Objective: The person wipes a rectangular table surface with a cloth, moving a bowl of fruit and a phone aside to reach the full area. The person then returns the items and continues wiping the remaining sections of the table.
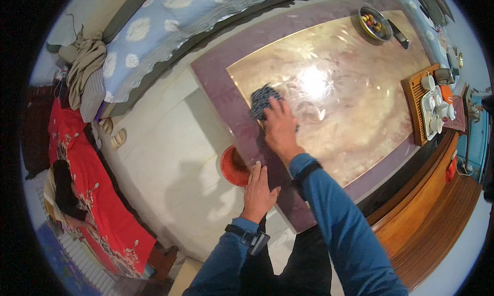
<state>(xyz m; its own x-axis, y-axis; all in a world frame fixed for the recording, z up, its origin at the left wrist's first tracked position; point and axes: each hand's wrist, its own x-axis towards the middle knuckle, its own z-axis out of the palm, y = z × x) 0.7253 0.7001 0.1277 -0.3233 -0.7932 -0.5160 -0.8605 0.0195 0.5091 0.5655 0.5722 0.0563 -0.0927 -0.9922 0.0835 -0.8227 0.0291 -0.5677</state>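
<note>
My right hand [281, 128] presses a dark patterned cloth [264, 97] onto the glossy table top [347, 103], near the table's purple left border. Part of the cloth is hidden under the palm and shows again at the right side of the hand. Lower down, my left hand [259, 192] has its fingers at the table's edge and holds nothing. Just beyond those fingertips, a round red plastic container [233, 166] stands on the floor, partly covered by the table edge.
At the table's far end are a metal bowl of fruit [375, 24] and a dark object [398, 33]. A wooden tea tray [415, 107] with cups stands at right, above a wooden bench [436, 226]. A person [67, 195] is beside a red cloth-covered surface [112, 211] at left.
</note>
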